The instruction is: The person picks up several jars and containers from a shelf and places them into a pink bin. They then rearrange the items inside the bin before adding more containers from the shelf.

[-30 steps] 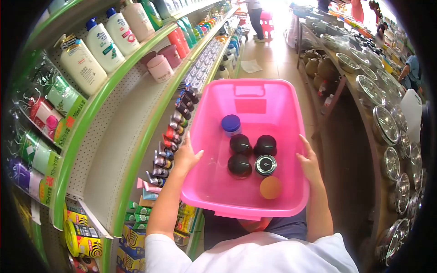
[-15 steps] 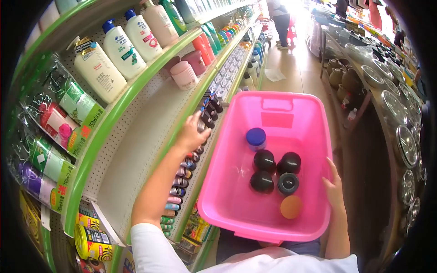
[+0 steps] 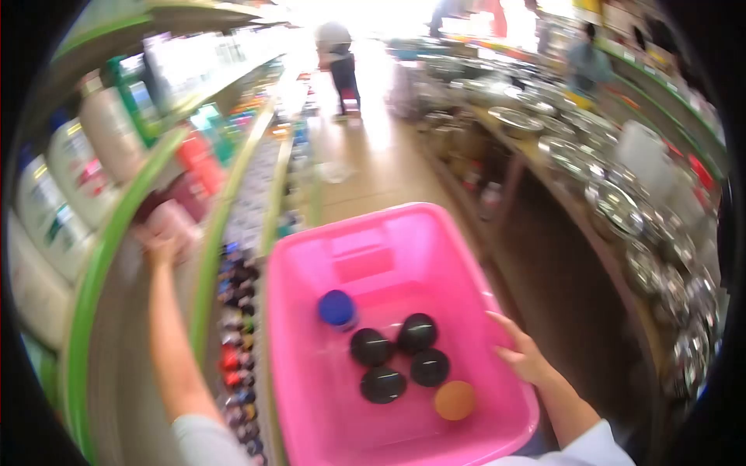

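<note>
My left hand (image 3: 161,247) reaches onto the shelf at the left and touches a pale pink jar (image 3: 172,224); motion blur hides how its fingers lie. Behind that jar stands a darker pink one (image 3: 189,193). With my right hand (image 3: 516,348) I hold the right rim of a pink plastic tub (image 3: 280,326). Inside the tub are a blue-lidded jar (image 3: 337,309), several round black-topped containers (image 3: 381,385) and one with an orange-brown top (image 3: 454,400).
Pump bottles (image 3: 81,167) line the upper left shelf, and small dark bottles (image 3: 237,311) fill a lower row. On the right, a long table (image 3: 544,182) carries shiny metal lids. A person (image 3: 340,66) stands far down the aisle.
My left hand has moved from the small dark bottles up to the pale pink jar. The view has swung right, and the tub appears lower and further left.
</note>
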Motion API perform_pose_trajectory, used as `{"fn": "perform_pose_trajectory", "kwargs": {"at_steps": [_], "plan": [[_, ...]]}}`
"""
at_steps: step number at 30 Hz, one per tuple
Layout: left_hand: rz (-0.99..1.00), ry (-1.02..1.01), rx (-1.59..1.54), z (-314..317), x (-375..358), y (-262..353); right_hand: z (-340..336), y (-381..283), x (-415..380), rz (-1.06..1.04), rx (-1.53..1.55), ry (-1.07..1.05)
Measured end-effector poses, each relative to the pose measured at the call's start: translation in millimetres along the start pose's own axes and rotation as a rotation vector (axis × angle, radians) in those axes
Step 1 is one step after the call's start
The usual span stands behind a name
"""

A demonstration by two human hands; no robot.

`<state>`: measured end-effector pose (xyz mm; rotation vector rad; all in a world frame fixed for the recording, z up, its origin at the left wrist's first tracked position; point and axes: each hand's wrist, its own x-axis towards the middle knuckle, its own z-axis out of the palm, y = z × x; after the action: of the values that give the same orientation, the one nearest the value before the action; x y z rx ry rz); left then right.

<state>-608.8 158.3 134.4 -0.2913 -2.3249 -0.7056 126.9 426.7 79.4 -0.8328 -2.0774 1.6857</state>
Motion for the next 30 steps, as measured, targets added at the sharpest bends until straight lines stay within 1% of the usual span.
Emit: {"fn": "perform_pose_trajectory", "kwargs": {"at_steps": [1,2,3,4,5,6,7,10,16,17,19,25,30], "plan": [[0.176,0.250,0.059,59.1,35.9,-60.4,1.2,2.6,-0.2,-0.025,-0.029,0.006],[0.201,0.353,0.061,61.1,39.2,-62.0,1.3,7.8,0.6,-0.034,-0.054,0.011],[0.003,0.143,-0.027,33.1,24.4,-33.3,0.6,11.8,0.7,-0.045,-0.082,0.010],[0.064,0.132,-0.134,31.5,23.6,-28.7,0.2,13.2,1.6,-0.054,-0.093,0.001],[0.149,0.190,-0.098,54.0,45.8,-56.1,-1.1,13.2,1.3,-0.063,-0.101,-0.020],[0.127,0.192,-0.049,55.8,51.1,-56.0,-1.2,11.0,-0.5,-0.030,-0.110,0.018],[0.102,0.202,0.012,58.7,51.6,-53.6,-1.7,7.5,0.2,-0.011,-0.108,-0.002],[0.125,0.153,-0.001,57.9,50.5,-50.1,-2.0,3.9,-0.4,0.016,-0.096,-0.031],[0.167,0.134,0.029,43.7,44.2,-48.2,-1.3,9.2,1.3,-0.013,-0.073,-0.041],[0.172,0.138,0.026,34.4,28.4,-47.4,-1.9,9.7,1.6,-0.016,-0.080,-0.042],[0.126,0.118,-0.081,17.9,6.9,-29.3,-2.3,9.2,0.8,-0.024,-0.087,-0.042],[-0.025,0.057,-0.352,-13.8,-21.3,-45.5,-1.9,11.6,1.6,-0.052,-0.087,-0.040],[-0.166,0.014,-0.629,-22.3,-37.3,-40.7,-4.6,14.7,1.6,-0.079,-0.066,-0.042]]}}
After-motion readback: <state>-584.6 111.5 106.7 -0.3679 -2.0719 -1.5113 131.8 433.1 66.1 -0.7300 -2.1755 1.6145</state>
